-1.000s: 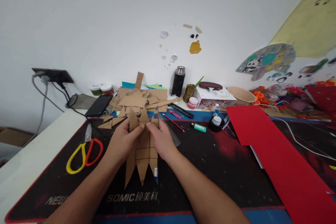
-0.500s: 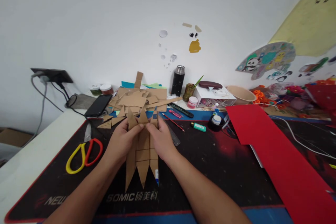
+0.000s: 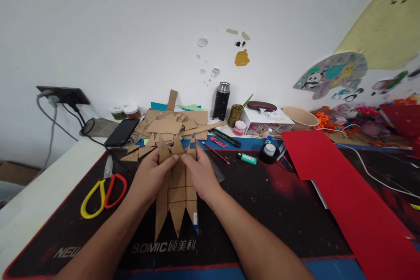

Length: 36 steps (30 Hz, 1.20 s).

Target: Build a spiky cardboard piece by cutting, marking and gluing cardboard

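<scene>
**Spiked cardboard piece gripped in both hands at a cluttered bench**

Much of the brown cardboard piece (image 3: 179,194) is covered by the two hands closed on it. Its left edge is taken between the fingers and thumb of the left hand (image 3: 149,179), and its right edge by the right hand (image 3: 201,175). The thumbs nearly meet at its middle. Only its scored, grid-like lower panels and the triangular spikes at both ends are left in view. The piece is held just above a dark printed mat (image 3: 262,210), at the middle of the bench (image 3: 42,192). A thin object with a blue tip (image 3: 196,221) is mostly hidden beneath its lower right spike and cannot be identified. Both forearms are cut off by the bottom edge.

A loose heap of flat cardboard scraps (image 3: 170,124) is seen just behind the hands. Scissors (image 3: 101,190) with glossy yellow and red loops are seen on the mat to the left. A smooth red sheet (image 3: 344,197), cut off at the right edge, is spread to the right.
</scene>
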Tool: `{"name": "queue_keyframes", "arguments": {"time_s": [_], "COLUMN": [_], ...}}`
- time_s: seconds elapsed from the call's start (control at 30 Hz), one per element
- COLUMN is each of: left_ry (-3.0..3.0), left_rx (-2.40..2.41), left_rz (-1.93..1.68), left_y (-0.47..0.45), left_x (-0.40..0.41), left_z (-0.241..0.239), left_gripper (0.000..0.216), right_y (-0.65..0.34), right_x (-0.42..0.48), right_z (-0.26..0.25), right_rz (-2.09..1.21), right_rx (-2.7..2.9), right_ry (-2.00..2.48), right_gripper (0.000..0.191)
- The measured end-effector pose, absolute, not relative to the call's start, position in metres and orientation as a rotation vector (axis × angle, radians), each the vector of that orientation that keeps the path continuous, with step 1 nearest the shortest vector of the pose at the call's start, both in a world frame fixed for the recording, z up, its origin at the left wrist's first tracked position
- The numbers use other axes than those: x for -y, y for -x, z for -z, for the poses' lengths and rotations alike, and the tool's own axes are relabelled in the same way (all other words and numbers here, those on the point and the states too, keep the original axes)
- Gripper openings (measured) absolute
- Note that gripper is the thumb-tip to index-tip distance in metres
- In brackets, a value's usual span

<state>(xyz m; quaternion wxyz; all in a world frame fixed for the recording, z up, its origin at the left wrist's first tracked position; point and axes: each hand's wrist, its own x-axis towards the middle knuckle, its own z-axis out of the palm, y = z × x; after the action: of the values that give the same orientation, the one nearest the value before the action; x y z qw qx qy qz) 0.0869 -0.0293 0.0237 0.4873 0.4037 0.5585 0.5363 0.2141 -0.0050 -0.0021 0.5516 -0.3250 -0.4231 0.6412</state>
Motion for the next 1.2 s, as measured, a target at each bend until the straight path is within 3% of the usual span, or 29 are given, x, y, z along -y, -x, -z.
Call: {"name": "queue_keyframes", "arguments": {"time_s": [0.37,0.67,1.2], "left_ry": [-0.967,-0.949,-0.9], "left_rx": [-1.336,-1.306,-1.233], "left_rz": [-1.284,-1.339,-1.317], "left_y": [-0.087,-0.088,-0.087], "left_x": [0.029,0.032,0.031], "left_z": [-0.021,-0.026,-0.023], "left_gripper": [0.054,0.057,0.055], "right_y": [-0.213,-0.217,-0.216], "right_x": [0.006,0.006,0.003], "right_z": [0.0,0.001,0.007], "right_rz": [-1.539,-1.55,-1.498], "right_rx": [0.944,0.921,0.933], "right_ry": [0.773,0.829,0.829], "right_gripper": [0.028,0.021,0.025]}}
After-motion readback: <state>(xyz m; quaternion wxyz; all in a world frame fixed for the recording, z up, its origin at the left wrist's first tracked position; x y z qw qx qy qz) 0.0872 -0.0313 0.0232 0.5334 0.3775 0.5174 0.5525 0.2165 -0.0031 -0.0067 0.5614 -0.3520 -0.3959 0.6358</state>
